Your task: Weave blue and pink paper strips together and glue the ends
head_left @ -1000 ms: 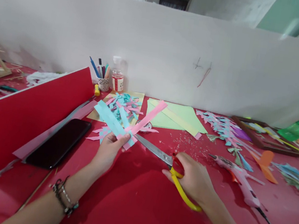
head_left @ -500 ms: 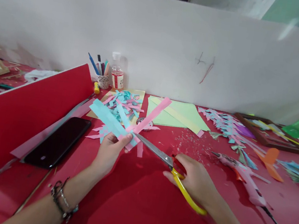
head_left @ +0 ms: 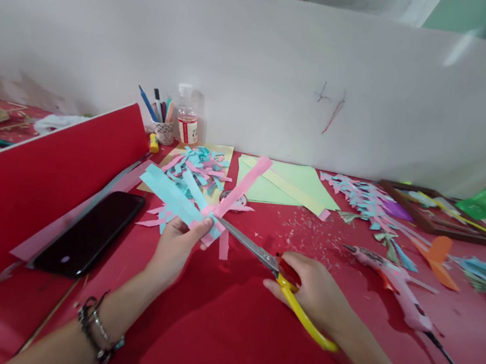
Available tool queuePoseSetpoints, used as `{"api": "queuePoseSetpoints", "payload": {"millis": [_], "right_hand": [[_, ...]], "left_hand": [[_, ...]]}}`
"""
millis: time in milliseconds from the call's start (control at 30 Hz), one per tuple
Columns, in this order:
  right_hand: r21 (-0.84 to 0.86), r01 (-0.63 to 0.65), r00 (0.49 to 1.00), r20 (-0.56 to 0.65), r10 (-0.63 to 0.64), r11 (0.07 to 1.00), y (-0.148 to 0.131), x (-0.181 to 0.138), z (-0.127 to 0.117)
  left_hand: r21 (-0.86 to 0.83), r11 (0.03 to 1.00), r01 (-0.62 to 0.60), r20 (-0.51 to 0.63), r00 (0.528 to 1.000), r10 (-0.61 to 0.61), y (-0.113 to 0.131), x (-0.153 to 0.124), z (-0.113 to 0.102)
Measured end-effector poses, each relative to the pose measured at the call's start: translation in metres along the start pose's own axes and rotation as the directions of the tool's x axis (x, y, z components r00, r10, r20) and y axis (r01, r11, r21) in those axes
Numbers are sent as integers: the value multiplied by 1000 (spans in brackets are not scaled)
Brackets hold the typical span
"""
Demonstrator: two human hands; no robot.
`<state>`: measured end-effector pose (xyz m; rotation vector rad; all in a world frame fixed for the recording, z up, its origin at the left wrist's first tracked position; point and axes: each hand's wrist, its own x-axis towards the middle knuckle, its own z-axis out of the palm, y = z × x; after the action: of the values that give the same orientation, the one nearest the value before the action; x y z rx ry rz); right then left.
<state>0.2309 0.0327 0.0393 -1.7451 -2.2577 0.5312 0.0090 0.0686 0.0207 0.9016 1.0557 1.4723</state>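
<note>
My left hand [head_left: 174, 245] pinches a bunch of blue and pink paper strips [head_left: 195, 199] just above the red table [head_left: 220, 337]. The long pink strip slants up to the right and the blue strips fan out to the left. My right hand [head_left: 315, 290] grips the yellow-handled scissors [head_left: 275, 272], whose blades point left and reach into the strips beside my left thumb. A short pink piece [head_left: 224, 245] hangs below the bunch. A heap of cut blue and pink strips [head_left: 197, 166] lies behind it on yellow paper.
A black phone [head_left: 89, 232] lies left of my left hand, beside a raised red board [head_left: 44, 170]. A pen cup [head_left: 162, 127] and a small bottle [head_left: 186, 119] stand by the white wall. Green paper sheets [head_left: 288, 186], a pink glue gun [head_left: 392, 280] and folded paper pieces [head_left: 367, 203] lie to the right.
The scissor blades have pushed further into the strips, and a short pink piece now hangs below the bunch. Both hands stay in nearly the same place.
</note>
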Motion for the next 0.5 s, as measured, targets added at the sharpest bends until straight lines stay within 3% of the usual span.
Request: {"api": "queuePoseSetpoints", "payload": {"millis": [500], "right_hand": [[-9,3,1000,-11,-3,1000,3,1,0]], "left_hand": [[20,999,50,-56,997,-49,-2,3,-2]]}}
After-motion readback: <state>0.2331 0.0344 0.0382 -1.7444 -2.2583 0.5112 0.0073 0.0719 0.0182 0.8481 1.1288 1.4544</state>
